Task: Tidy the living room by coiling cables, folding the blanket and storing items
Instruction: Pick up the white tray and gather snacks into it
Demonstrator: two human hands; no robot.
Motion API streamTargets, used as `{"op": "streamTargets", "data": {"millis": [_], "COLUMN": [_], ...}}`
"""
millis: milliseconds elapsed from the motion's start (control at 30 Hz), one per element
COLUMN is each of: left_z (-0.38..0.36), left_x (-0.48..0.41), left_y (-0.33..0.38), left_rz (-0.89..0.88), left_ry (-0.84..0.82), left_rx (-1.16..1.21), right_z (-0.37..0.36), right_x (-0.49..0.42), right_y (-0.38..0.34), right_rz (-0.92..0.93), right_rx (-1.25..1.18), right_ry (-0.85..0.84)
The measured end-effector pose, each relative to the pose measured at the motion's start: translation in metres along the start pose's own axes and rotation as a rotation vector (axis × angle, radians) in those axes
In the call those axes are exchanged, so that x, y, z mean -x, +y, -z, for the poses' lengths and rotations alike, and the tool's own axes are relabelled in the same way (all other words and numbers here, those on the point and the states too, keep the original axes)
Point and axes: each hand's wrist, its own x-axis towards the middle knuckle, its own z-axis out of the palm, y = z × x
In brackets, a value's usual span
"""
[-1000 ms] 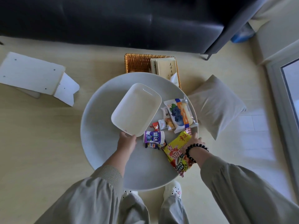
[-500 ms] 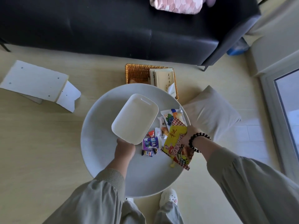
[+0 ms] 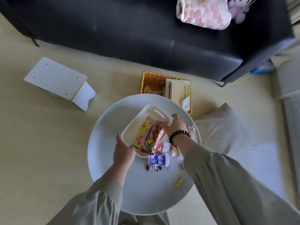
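On the round white table (image 3: 113,184), a little past its centre, sits the white tray (image 3: 138,125). The left hand (image 3: 124,153) grips the tray's near corner, thumb along the rim. The right hand (image 3: 175,125) reaches in from the table's right side and holds the far end of the yellow snack bag (image 3: 146,137) – the bag lies slanted across the tray, its near end over the rim. A purple packet (image 3: 159,160) and small sweets lie on the table just nearer than the tray. Beyond the table's far edge stands a wicker basket (image 3: 154,80) with books (image 3: 178,88) – farther still, a pink blanket (image 3: 203,12) lies on the black sofa (image 3: 113,30).
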Motion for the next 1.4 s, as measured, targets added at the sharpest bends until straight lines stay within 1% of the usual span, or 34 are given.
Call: {"op": "streamTargets", "data": {"millis": [33, 67, 100, 133, 200, 233, 267, 300, 400, 600, 667, 733, 800, 833, 900, 933, 967, 1000, 1067, 1133, 1300, 1333, 1367, 1400], "left_z": [-0.003, -0.006, -0.009, -0.014, -0.025, -0.032, -0.036, -0.04, -0.048, -0.044, -0.035, -0.027, -0.019, -0.016, -0.01, -0.009, -0.007, -0.005, -0.005, -0.005, -0.002, -0.001, 0.001, 0.002], "left_x": [-0.001, 0.0, -0.002, -0.003, -0.004, -0.004, -0.004, -0.004, -0.009, -0.028, -0.027, -0.024, -0.024, -0.025, -0.027, -0.029, -0.029, -0.028, -0.026, -0.026, -0.027, -0.027, -0.026, -0.025], "left_y": [0.001, 0.002, 0.002, 0.003, 0.006, 0.006, 0.007, 0.007, -0.001, -0.008, -0.004, -0.001, 0.0, 0.001, 0.004, 0.005, 0.007, 0.009, 0.012, 0.011, 0.009, 0.008, 0.009, 0.009], "left_rz": [0.026, 0.061, 0.11, 0.161, 0.271, 0.319, 0.343, 0.349, 0.318, 0.355, 0.324, 0.307, 0.34, 0.351, 0.347, 0.341, 0.344, 0.349, 0.34, 0.316, 0.267, 0.252, 0.246, 0.241], "left_ry": [-0.012, -0.026, -0.041, -0.056, -0.074, -0.07, -0.057, -0.04, 0.005, -0.042, -0.085, -0.142, -0.203, -0.218, -0.208, -0.204, -0.206, -0.212, -0.24, -0.259, -0.267, -0.269, -0.275, -0.279], "left_rx": [-0.013, -0.003, 0.03, 0.074, 0.175, 0.205, 0.216, 0.208, 0.203, 0.294, 0.276, 0.22, 0.261, 0.267, 0.239, 0.216, 0.2, 0.17, 0.077, -0.005, -0.038, -0.049, -0.058, -0.067], "right_z": [-0.001, -0.001, -0.004, -0.007, -0.016, -0.022, -0.028, -0.033, -0.051, -0.073, -0.067, -0.052, -0.034, -0.023, -0.001, 0.008, 0.014, 0.016, 0.013, 0.003, -0.016, -0.019, -0.023, -0.028], "right_x": [0.003, 0.007, 0.009, 0.011, 0.014, 0.016, 0.019, 0.021, 0.022, 0.015, 0.01, 0.005, -0.001, -0.004, -0.013, -0.016, -0.02, -0.025, -0.031, -0.036, -0.027, -0.021, -0.015, -0.01], "right_y": [0.009, 0.018, 0.028, 0.038, 0.057, 0.064, 0.07, 0.074, 0.083, 0.084, 0.082, 0.08, 0.076, 0.072, 0.063, 0.057, 0.049, 0.041, 0.024, 0.008, -0.003, 0.002, 0.01, 0.019], "right_rz": [0.005, -0.01, -0.036, -0.06, -0.048, 0.012, 0.089, 0.163, 0.302, 0.369, 0.379, 0.32, 0.235, 0.18, 0.056, 0.001, -0.031, -0.04, -0.021, -0.04, -0.09, -0.119, -0.16, -0.195], "right_rx": [-0.014, 0.022, 0.093, 0.165, 0.299, 0.382, 0.464, 0.512, 0.581, 0.687, 0.647, 0.561, 0.467, 0.38, 0.081, -0.062, -0.144, -0.158, -0.079, -0.024, -0.204, -0.191, -0.14, -0.034], "right_ry": [0.078, 0.1, 0.064, -0.008, -0.23, -0.33, -0.391, -0.415, -0.427, -0.342, -0.334, -0.418, -0.54, -0.58, -0.606, -0.6, -0.564, -0.501, -0.357, -0.215, 0.171, 0.225, 0.237, 0.195]}}
